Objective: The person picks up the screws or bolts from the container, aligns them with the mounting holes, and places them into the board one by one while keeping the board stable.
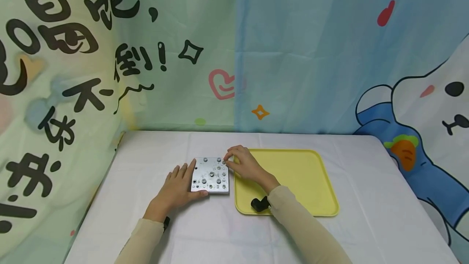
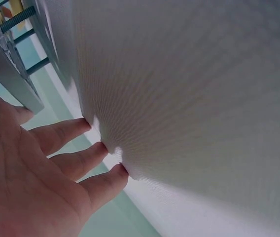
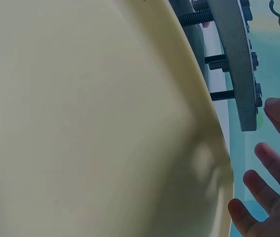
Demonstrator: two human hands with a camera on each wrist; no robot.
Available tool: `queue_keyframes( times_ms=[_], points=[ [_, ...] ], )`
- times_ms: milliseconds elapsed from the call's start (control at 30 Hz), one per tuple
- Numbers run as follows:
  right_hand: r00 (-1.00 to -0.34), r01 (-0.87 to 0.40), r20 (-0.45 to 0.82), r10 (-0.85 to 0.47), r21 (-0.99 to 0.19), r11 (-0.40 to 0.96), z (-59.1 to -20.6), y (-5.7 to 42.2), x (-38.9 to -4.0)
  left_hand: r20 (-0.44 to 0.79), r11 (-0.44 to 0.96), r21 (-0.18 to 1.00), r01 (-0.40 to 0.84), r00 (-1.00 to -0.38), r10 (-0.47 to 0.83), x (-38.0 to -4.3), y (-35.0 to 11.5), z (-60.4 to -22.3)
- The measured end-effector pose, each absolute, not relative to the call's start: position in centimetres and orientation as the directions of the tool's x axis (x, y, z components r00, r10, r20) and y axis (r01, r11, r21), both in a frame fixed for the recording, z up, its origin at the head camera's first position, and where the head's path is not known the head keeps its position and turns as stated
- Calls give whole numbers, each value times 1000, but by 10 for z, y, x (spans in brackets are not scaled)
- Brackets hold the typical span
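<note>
A silver metal plate [image 1: 200, 168] carries several bolts, their heads up. The right wrist view shows threaded shanks [image 3: 222, 96] sticking out beneath it. My left hand [image 1: 175, 190] lies along the plate's left side, index finger near the far left corner and thumb at the near edge. Its other fingertips [image 2: 115, 173] press into the white cloth in the left wrist view. My right hand [image 1: 249, 167] is over the plate's far right corner, thumb and index finger pinching at a bolt head [image 3: 258, 100] there. Its remaining fingers [image 3: 265, 190] are spread apart.
A yellow tray [image 1: 293, 184] lies right of the plate, under my right forearm. White cloth [image 1: 220, 235] covers the table. Printed curtains [image 1: 293, 72] hang behind and to the left. A black wrist device [image 1: 259, 204] shows over the tray's near edge.
</note>
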State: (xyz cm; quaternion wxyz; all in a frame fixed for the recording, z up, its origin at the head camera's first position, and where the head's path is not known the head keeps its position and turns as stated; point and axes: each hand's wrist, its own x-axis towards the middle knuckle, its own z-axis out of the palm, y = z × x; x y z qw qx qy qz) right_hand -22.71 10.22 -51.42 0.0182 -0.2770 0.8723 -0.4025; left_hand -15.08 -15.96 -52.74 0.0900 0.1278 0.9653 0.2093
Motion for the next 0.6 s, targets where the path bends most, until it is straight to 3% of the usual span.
queue_keyframes(
  times_ms=[600],
  points=[
    [-850, -493, 235, -471, -672, 553, -508, 127, -220, -112, 880, 411, 238, -945, 308, -155, -160, -526]
  ],
)
